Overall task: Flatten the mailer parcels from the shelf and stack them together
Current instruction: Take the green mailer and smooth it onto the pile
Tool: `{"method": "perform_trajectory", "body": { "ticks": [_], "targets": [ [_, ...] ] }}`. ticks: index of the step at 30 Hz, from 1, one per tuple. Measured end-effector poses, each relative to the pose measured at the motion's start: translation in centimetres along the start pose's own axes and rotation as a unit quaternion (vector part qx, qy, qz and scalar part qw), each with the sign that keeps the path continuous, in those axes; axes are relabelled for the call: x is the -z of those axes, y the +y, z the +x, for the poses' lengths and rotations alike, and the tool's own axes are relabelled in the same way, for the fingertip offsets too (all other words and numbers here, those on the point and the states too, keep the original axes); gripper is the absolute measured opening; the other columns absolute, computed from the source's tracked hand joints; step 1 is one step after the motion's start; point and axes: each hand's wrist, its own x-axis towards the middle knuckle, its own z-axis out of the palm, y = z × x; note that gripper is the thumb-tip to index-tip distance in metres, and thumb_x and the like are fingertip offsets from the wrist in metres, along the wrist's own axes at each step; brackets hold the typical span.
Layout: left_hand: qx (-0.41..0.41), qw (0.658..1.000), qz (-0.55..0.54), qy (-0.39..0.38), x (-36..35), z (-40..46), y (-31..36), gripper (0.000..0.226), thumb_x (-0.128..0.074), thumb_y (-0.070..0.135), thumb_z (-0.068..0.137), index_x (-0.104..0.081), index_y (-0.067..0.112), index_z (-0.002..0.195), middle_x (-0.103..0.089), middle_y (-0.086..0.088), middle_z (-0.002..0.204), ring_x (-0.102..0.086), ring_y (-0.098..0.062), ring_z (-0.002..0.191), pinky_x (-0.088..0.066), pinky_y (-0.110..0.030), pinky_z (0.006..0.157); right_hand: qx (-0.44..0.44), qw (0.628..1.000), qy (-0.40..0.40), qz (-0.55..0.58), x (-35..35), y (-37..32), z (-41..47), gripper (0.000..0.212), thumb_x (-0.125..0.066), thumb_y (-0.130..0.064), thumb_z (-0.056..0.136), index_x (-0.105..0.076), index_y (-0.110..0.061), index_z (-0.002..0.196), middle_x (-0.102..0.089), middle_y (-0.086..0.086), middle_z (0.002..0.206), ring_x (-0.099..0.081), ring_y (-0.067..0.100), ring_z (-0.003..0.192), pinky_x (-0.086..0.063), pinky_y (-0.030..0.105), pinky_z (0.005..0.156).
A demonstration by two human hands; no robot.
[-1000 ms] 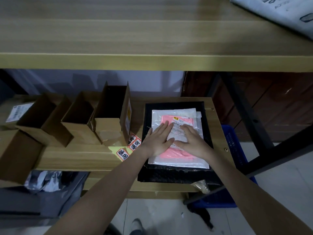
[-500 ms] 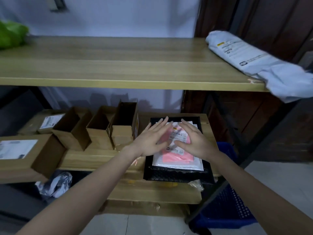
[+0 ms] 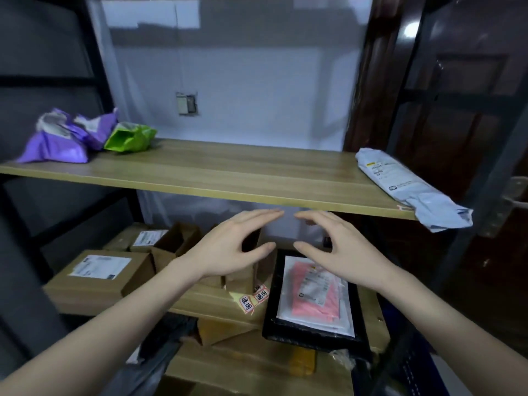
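Head view shows 2 hands, left hand [image 3: 228, 250] and right hand [image 3: 337, 250], spread and holding nothing, raised over the flattened pink mailer [image 3: 315, 298] on the black mailer [image 3: 311, 335], so the grey mailer [image 3: 411, 187] overhanging the upper shelf [image 3: 214, 172] probably wants a 2-handed lift.

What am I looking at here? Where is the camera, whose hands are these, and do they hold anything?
There is no machine: a person wears one camera on the head, looking forward and down. The left hand and right hand are bare, open and hold nothing; they hover in front of a wooden shelf. On it lie a purple mailer, a green mailer and a grey mailer. On the lower shelf a pink mailer lies flat on a black mailer, beside cardboard boxes.
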Motion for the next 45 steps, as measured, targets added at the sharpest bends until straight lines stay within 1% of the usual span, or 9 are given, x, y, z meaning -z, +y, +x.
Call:
{"method": "perform_trajectory", "body": {
  "ticks": [6, 9, 13, 17, 27, 31, 37, 42, 45],
  "targets": [
    [0.016, 0.997, 0.042, 0.070, 6.4, -0.1, -1.4, 0.056, -0.045, 0.050, 0.089, -0.036, 0.036, 0.142, -0.034, 0.018, 0.149, -0.029, 0.002, 0.136, -0.022, -0.018, 0.111, 0.057, 0.996, 0.056, 0.026, 2.2, -3.9, 4.6, 0.037, -0.063, -0.031, 0.086, -0.055, -0.025, 0.121, -0.055, -0.016, 0.113, -0.050, 0.000, 0.104, -0.034, 0.007, 0.085],
    [0.023, 0.991, 0.068, 0.112, 9.3, 0.2, -3.5, 0.056, -0.046, 0.050, 0.088, -0.038, 0.035, 0.142, -0.036, 0.015, 0.148, -0.030, 0.000, 0.137, -0.024, -0.025, 0.113, 0.080, 0.994, 0.070, 0.020, 2.4, -5.1, 7.6, 0.039, -0.064, -0.031, 0.085, -0.054, -0.025, 0.122, -0.054, -0.016, 0.114, -0.049, -0.001, 0.105, -0.031, 0.002, 0.085],
    [0.055, 0.983, 0.086, 0.154, 12.7, 0.4, -7.4, 0.056, -0.046, 0.051, 0.086, -0.040, 0.036, 0.140, -0.037, 0.014, 0.147, -0.030, -0.002, 0.137, -0.025, -0.031, 0.114, 0.099, 0.992, 0.068, 0.024, 1.5, -6.4, 12.1, 0.041, -0.061, -0.035, 0.086, -0.052, -0.027, 0.125, -0.053, -0.018, 0.118, -0.048, -0.002, 0.110, -0.034, 0.015, 0.090],
    [0.093, 0.972, 0.115, 0.183, 15.2, 0.3, -12.4, 0.060, -0.044, 0.055, 0.084, -0.041, 0.034, 0.139, -0.039, 0.010, 0.147, -0.032, -0.006, 0.136, -0.025, -0.029, 0.112, 0.126, 0.991, 0.053, 0.016, -0.3, -7.2, 17.0, 0.041, -0.058, -0.040, 0.087, -0.049, -0.030, 0.126, -0.050, -0.021, 0.118, -0.045, -0.003, 0.112, -0.032, 0.017, 0.092],
    [0.243, 0.927, 0.135, 0.252, 17.9, 2.3, -26.3, 0.050, -0.061, 0.046, 0.085, -0.052, 0.024, 0.128, -0.049, 0.005, 0.137, -0.043, -0.019, 0.128, -0.037, -0.039, 0.102, 0.141, 0.990, 0.030, -0.002, -5.3, -7.3, 27.5, 0.037, -0.058, -0.036, 0.088, -0.050, -0.029, 0.124, -0.047, -0.022, 0.114, -0.038, -0.010, 0.108, -0.022, -0.004, 0.088],
    [0.300, 0.908, 0.191, 0.222, 17.6, 4.6, -29.1, 0.046, -0.061, 0.048, 0.084, -0.055, 0.024, 0.123, -0.051, 0.003, 0.129, -0.043, -0.023, 0.124, -0.035, -0.042, 0.096, 0.135, 0.990, 0.028, -0.015, -6.4, -7.0, 29.4, 0.038, -0.059, -0.035, 0.088, -0.050, -0.028, 0.124, -0.046, -0.022, 0.114, -0.039, -0.007, 0.110, -0.016, -0.007, 0.089],
    [0.349, 0.871, 0.292, 0.188, 17.3, 7.2, -31.8, 0.050, -0.061, 0.053, 0.081, -0.056, 0.017, 0.115, -0.053, -0.006, 0.119, -0.043, -0.030, 0.116, -0.034, -0.041, 0.091, 0.129, 0.991, 0.031, -0.033, -6.9, -6.0, 31.0, 0.038, -0.059, -0.035, 0.088, -0.051, -0.027, 0.124, -0.052, -0.018, 0.120, -0.041, -0.003, 0.116, -0.017, -0.005, 0.092],
    [0.317, 0.873, 0.295, 0.226, 17.3, 8.2, -31.7, 0.015, -0.059, 0.019, 0.083, -0.066, 0.015, 0.096, -0.067, -0.006, 0.101, -0.055, -0.032, 0.099, -0.032, -0.035, 0.075, 0.124, 0.991, 0.035, -0.046, -6.5, -5.5, 30.9, 0.036, -0.058, -0.036, 0.088, -0.051, -0.029, 0.123, -0.052, -0.018, 0.120, -0.041, -0.004, 0.115, -0.022, -0.002, 0.091],
    [0.260, 0.887, 0.248, 0.290, 17.4, 8.5, -30.2, 0.016, -0.059, 0.011, 0.081, -0.070, 0.015, 0.092, -0.071, -0.005, 0.097, -0.062, -0.033, 0.090, -0.041, -0.035, 0.070, 0.114, 0.992, 0.035, -0.051, -5.9, -5.3, 30.8, 0.037, -0.055, -0.038, 0.089, -0.049, -0.031, 0.124, -0.050, -0.020, 0.122, -0.040, -0.003, 0.118, -0.031, 0.015, 0.097]
  ]
}}
